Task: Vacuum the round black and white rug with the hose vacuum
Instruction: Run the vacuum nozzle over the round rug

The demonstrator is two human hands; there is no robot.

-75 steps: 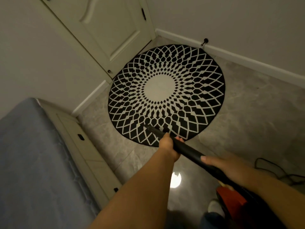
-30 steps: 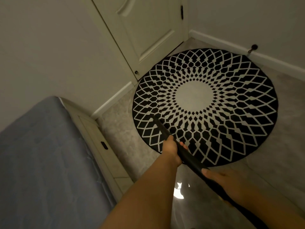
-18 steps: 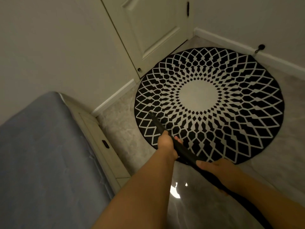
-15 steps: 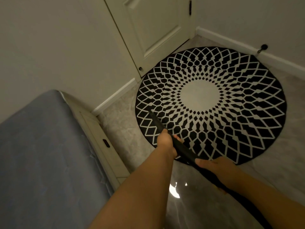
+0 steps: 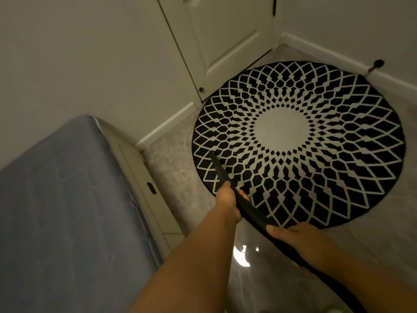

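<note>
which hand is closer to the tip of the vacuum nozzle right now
Left. The left hand grips the black nozzle just behind its tip, over the rug edge. The right hand holds the tube farther back, off the rug.

The room is looking dim, with a warm yellowish-green tint over everything. One bright spot of glare is shining on the glossy floor near the bottom, reflecting a lamp from above. The black hose is almost melting into the dark parts of the rug. The wide lens is bending the straight lines near the edges, as the door and baseboard are leaning. The right edge is looking slightly blurred, and the forearms at the bottom are soft.
</note>
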